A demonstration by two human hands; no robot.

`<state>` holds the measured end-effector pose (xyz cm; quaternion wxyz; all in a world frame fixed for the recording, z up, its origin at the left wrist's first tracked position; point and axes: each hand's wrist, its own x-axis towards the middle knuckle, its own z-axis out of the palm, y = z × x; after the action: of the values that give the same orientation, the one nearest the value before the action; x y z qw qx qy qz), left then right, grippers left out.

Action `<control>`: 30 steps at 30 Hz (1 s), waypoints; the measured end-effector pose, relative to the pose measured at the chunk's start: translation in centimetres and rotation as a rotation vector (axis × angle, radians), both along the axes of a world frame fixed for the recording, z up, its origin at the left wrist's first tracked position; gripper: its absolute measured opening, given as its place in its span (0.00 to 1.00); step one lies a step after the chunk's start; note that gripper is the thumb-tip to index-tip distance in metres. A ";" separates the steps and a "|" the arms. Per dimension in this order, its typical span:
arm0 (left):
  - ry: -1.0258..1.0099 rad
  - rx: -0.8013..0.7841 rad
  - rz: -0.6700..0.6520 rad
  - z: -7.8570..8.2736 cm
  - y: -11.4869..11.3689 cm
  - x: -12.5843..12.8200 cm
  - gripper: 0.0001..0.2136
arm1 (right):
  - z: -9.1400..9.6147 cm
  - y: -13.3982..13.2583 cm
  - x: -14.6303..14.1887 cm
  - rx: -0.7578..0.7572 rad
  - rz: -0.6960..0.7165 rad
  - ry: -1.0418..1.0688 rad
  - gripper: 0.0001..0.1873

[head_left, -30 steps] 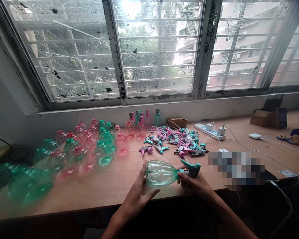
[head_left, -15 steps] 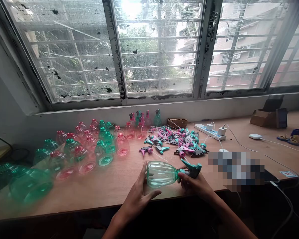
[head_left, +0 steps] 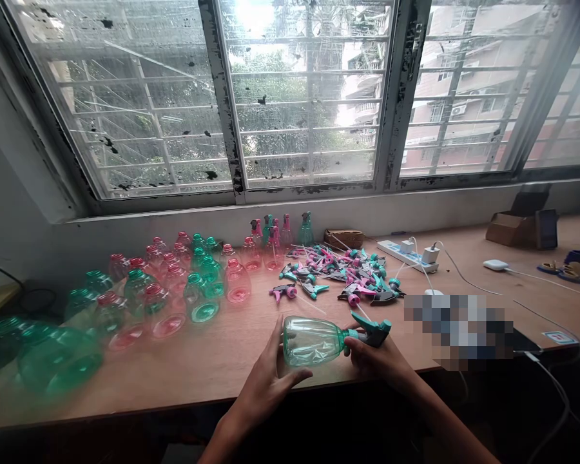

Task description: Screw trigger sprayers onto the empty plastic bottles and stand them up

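A clear green spray bottle lies almost level above the table's front edge, base to the left. Its teal and grey trigger head sits at the neck. My right hand is closed around the neck, just below this head. At the bottle's base, my left hand has its fingers extended and thumb apart; whether the palm touches the plastic I cannot tell. Beyond the bottle is a heap of loose pink, teal and grey trigger heads with dip tubes.
Several headless bottles, pink and green, stand on the left of the wooden table. Bottles with heads stand by the wall. Further right are a power strip with cables, a cardboard box and a blurred-out patch.
The bottle has tilted slightly, its base shifting a little left and down. Both hands are nearly where they were.
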<state>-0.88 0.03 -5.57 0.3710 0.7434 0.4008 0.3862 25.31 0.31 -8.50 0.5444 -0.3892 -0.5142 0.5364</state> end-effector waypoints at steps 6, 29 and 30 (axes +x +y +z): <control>0.032 0.028 0.000 0.6 -0.2 0.1 0.40 | 0.3 -0.2 0.0 -0.011 -0.001 -0.019 0.19; -0.117 -0.082 -0.072 0.8 -0.1 0.1 0.40 | -0.3 0.2 0.0 -0.023 -0.003 0.036 0.19; -0.126 -0.089 -0.087 1.0 -0.1 0.1 0.38 | -0.3 0.2 0.0 -0.020 0.000 0.036 0.19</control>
<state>-0.80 -0.10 -4.59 0.4445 0.7171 0.3607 0.3977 25.27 0.54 -8.79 0.5497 -0.3850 -0.4989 0.5484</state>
